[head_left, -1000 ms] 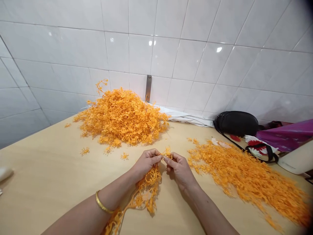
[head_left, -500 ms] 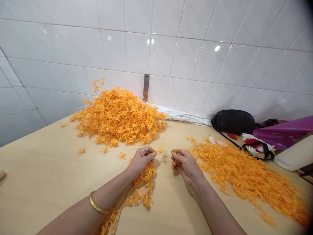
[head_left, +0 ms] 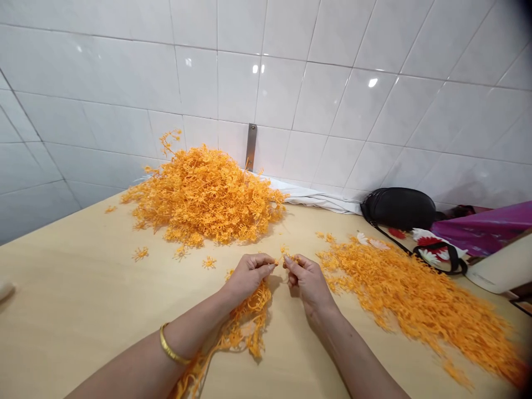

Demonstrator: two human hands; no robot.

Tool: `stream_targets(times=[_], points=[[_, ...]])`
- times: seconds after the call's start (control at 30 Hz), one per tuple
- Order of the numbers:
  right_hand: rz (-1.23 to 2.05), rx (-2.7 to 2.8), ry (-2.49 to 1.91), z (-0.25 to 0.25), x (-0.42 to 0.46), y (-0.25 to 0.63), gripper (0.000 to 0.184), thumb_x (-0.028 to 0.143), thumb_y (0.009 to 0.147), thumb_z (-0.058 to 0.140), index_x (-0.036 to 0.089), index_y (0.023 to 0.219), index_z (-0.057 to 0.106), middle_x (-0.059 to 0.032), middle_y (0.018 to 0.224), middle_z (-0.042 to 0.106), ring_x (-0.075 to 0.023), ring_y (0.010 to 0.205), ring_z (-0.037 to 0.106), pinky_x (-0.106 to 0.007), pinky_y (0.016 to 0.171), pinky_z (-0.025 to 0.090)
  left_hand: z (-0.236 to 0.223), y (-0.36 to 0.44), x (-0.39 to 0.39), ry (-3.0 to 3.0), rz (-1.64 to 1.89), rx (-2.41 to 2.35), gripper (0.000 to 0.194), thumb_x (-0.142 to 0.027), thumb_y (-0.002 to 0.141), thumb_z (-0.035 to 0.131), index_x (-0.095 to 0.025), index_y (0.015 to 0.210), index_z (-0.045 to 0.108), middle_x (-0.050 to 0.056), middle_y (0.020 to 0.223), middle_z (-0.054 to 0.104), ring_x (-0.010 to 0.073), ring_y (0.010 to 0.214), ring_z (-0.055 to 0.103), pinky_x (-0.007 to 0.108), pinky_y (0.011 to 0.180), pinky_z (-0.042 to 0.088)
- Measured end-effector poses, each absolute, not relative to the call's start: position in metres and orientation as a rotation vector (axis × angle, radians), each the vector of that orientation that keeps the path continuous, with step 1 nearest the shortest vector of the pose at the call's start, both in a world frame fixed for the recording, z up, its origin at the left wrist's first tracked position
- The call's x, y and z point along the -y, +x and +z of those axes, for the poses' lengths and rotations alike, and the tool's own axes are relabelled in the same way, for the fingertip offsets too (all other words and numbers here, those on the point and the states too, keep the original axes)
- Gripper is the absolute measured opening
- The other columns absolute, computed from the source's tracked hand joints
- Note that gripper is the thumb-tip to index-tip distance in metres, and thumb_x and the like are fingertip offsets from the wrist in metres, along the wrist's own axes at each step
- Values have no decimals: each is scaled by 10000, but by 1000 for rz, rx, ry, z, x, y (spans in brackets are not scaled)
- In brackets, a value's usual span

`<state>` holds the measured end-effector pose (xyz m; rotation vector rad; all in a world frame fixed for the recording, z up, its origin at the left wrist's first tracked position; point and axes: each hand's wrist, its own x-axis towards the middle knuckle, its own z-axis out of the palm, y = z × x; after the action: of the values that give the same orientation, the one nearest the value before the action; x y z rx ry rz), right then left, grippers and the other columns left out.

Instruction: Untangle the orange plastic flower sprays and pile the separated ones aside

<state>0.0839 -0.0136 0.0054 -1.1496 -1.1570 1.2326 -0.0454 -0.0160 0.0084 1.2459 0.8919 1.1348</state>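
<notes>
My left hand (head_left: 250, 275) is closed in a pinch on a garland of orange plastic flower pieces (head_left: 245, 321), which hangs from the fingers and trails under my left forearm towards the near edge. Close beside it, with a small gap, my right hand (head_left: 306, 281) pinches a small orange flower piece (head_left: 291, 259) at its fingertips. Partly hidden by the fingers, its exact shape is hard to make out. A tall heap of orange flower pieces (head_left: 211, 194) stands behind my left hand. Loose orange pieces (head_left: 415, 293) spread over the table to the right of my right hand.
Single orange pieces (head_left: 209, 262) lie in front of the heap on the wooden table (head_left: 103, 288). At the right are a black bag (head_left: 401, 207), red and white artificial flowers (head_left: 432, 244), a purple package (head_left: 490, 224) and a cream-coloured container (head_left: 499, 263). A tiled wall (head_left: 324, 105) rises behind.
My hands have come closer together, so the fingertips nearly meet. The garland has shifted slightly right with my left hand. The view has tilted a little.
</notes>
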Motion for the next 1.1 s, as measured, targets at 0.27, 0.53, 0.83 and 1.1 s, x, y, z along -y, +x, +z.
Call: stream_targets(times=[0.27, 0.53, 0.83, 1.1], points=[[947, 605, -1189, 25, -4, 129, 257, 340, 562, 655, 182, 610, 459, 84, 473, 451, -40, 365, 391, -175, 367, 346, 1, -57, 10, 1232, 1214, -989, 163, -271, 635, 561, -125, 696, 597, -45, 483, 409, 55, 456, 324, 200, 459, 226], [1387, 841, -1095, 24, 7, 116, 263, 268, 535, 706, 170, 681, 510, 7, 607, 589, -65, 429, 491, -197, 417, 411, 6, -58, 10, 1233, 1151, -1008, 407, -286, 633, 566, -114, 1000, 592, -63, 472, 380, 51, 443, 287, 204, 462, 195], [1583, 937, -994, 16, 11, 104, 344, 271, 541, 717, 191, 808, 516, 52, 581, 542, -59, 429, 482, -186, 420, 396, 5, -54, 12, 1283, 1057, -982, 349, -278, 631, 552, -111, 930, 614, -60, 467, 378, 52, 440, 285, 203, 451, 193], [1075, 975, -1065, 24, 5, 105, 245, 345, 572, 654, 182, 626, 479, 86, 456, 401, -34, 352, 309, -177, 343, 245, 8, -50, 14, 1424, 993, -945, 175, -295, 649, 546, -134, 582, 527, -56, 441, 372, 49, 421, 284, 197, 430, 196]])
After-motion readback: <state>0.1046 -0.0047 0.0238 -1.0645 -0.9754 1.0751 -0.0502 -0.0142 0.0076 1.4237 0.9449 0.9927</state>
